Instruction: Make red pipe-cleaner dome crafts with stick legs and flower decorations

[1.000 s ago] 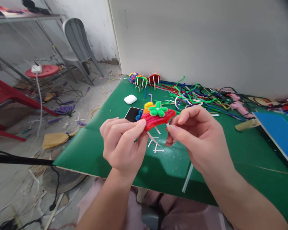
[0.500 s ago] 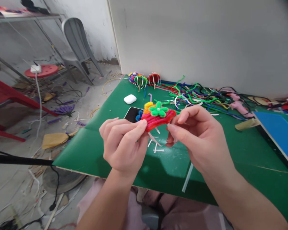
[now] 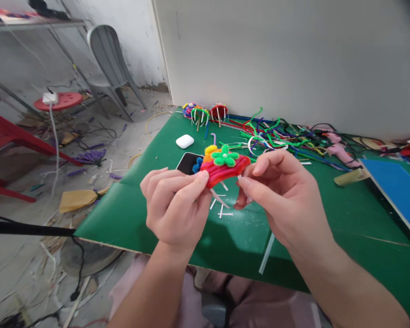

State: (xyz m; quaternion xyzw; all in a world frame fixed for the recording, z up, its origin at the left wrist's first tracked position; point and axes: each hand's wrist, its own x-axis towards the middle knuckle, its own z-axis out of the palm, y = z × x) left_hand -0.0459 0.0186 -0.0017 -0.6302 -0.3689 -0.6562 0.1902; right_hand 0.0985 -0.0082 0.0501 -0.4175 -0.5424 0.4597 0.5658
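Between my hands, above the table, is a small red, pink and orange pipe-cleaner cap (image 3: 224, 171) with a green flower (image 3: 225, 156) on it; yellow and blue bits show at its left side. My left hand (image 3: 179, 205) pinches its left lower edge between thumb and fingers. At the right edge my right hand (image 3: 285, 196) is closed, thumb against fingers, on a thin white strip by the cap's rim. Another white strip (image 3: 219, 198) hangs down from underneath. The cap's inside is hidden from me.
On the green table (image 3: 133, 218) lie a white earbud case (image 3: 185, 141), a dark phone (image 3: 186, 162), white strip scraps (image 3: 222, 212) and a long translucent strip (image 3: 267, 253). Finished-looking caps (image 3: 218, 113) and tangled pipe cleaners (image 3: 269, 134) line the back. A blue board (image 3: 396, 187) is at right.
Both hands keep nearly the same place and hold. The cap has shifted only very slightly, and the view has moved a touch.
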